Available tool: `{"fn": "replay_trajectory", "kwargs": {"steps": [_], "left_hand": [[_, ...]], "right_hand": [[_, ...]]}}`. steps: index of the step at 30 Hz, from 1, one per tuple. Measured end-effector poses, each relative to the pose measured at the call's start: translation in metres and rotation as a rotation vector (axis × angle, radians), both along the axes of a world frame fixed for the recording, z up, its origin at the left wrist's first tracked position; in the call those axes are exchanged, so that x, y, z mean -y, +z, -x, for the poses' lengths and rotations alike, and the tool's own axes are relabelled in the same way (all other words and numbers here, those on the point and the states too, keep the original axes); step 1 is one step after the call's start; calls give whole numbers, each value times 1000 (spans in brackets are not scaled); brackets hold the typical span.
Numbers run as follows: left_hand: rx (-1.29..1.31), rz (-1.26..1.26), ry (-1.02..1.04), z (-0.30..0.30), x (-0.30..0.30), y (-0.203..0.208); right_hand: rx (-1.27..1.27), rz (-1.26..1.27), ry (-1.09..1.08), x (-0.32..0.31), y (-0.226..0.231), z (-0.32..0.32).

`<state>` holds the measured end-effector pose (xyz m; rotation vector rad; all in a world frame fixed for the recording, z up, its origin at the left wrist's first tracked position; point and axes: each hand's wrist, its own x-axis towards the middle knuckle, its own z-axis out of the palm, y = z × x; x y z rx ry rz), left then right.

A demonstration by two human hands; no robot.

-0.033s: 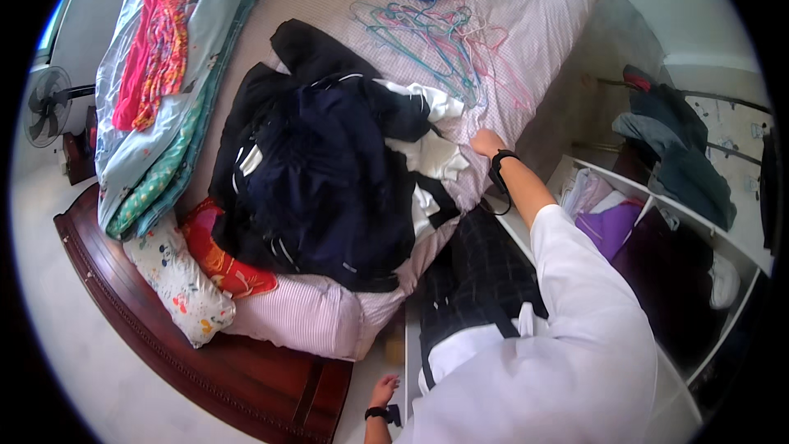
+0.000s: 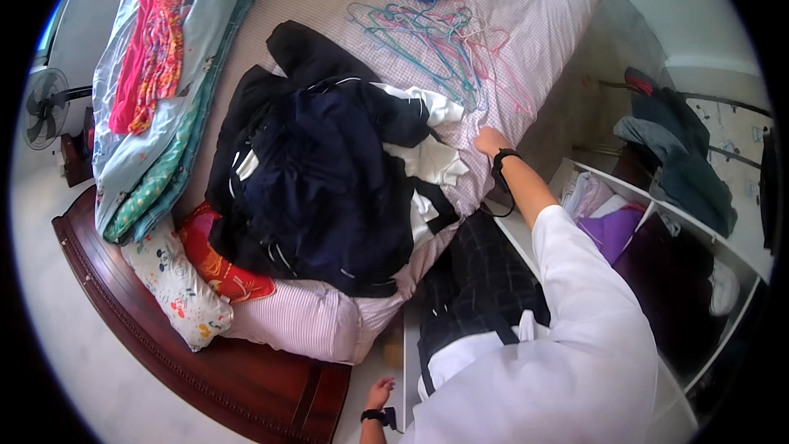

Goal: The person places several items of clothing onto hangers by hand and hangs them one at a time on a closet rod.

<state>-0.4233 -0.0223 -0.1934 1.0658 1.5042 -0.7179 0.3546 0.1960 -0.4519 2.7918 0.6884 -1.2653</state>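
My right hand [image 2: 491, 141] is closed at the bed's right edge, against the pink checked sheet [image 2: 538, 49]. What its fingers hold, if anything, is hidden. Just beyond it lies a tangle of pink and teal clothes hangers [image 2: 444, 41]. To its left, a pile of dark clothes [image 2: 320, 189] covers the middle of the bed, with white garment parts [image 2: 431, 160] poking out on the near side. My left hand [image 2: 380, 393] hangs low beside the headboard, empty, its fingers loosely apart and touching nothing.
A folded light-blue quilt [image 2: 111, 185] with pink clothing [image 2: 148, 41] on it runs along the far left. Pillows [image 2: 185, 296] lie by the dark wooden headboard [image 2: 205, 362]. White shelving [image 2: 699, 222] with folded clothes stands at right. A fan [image 2: 45, 107] is far left.
The view has shifted very slightly. Both hands and the clothes stay essentially where they were.
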Motion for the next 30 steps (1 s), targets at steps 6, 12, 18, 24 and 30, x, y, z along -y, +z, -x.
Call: {"fn": "replay_trajectory", "kwargs": {"steps": [6, 12, 18, 24, 30], "left_hand": [[33, -509, -576, -111, -175, -147], [-228, -735, -68, -253, -298, -245], [174, -929, -300, -313, -285, -197], [77, -386, -123, -261, -164, -167], [-74, -195, -228, -190, -87, -153]], "right_hand": [[199, -216, -58, -4, -57, -78], [125, -240, 103, -28, -37, -7], [-672, -629, -577, -14, 18, 16], [-662, -931, -777, -48, 137, 24], [-172, -970, -420, -49, 215, 22]]}}
